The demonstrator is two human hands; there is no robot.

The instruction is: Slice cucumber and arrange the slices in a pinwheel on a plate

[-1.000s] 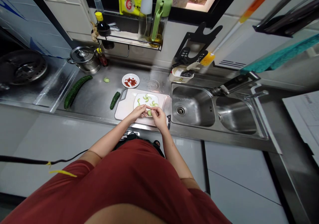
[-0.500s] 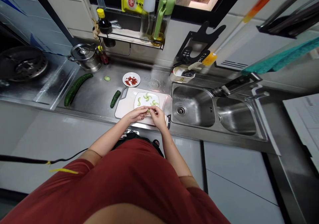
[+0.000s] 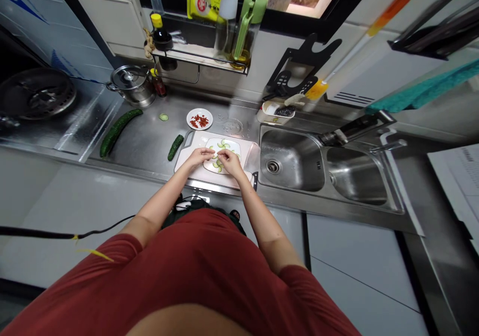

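The left hand [image 3: 200, 157] and right hand [image 3: 229, 161] hover close together, their fingertips [image 3: 218, 154] almost meeting over the middle of a white plate [image 3: 226, 141]. Both grips are light, half-closed pinches; the fingers hide the spot between them, so whether they have hold of a slice cannot be told. Thin cucumber slices [image 3: 217, 165] lie on the plate directly beneath and around the fingertips, spread out in curved shapes. Slices this thin probably handle best by the rim, with soft fingertip pressure, and set down flat rather than dragged, so they neither tear nor nudge their neighbours.

Under the plate, just below the hands, is a white cutting board [image 3: 224, 179], with a black knife handle [image 3: 255, 180] showing past its right edge. Left of the grip, a cucumber piece [image 3: 175, 147] lies on the steel counter [image 3: 149, 146], with a whole cucumber [image 3: 117, 133] and one loose slice [image 3: 163, 117] farther off. Beyond the hands sits a small plate of red chili pieces [image 3: 199, 121]; to the right is a double steel sink [image 3: 292, 159].
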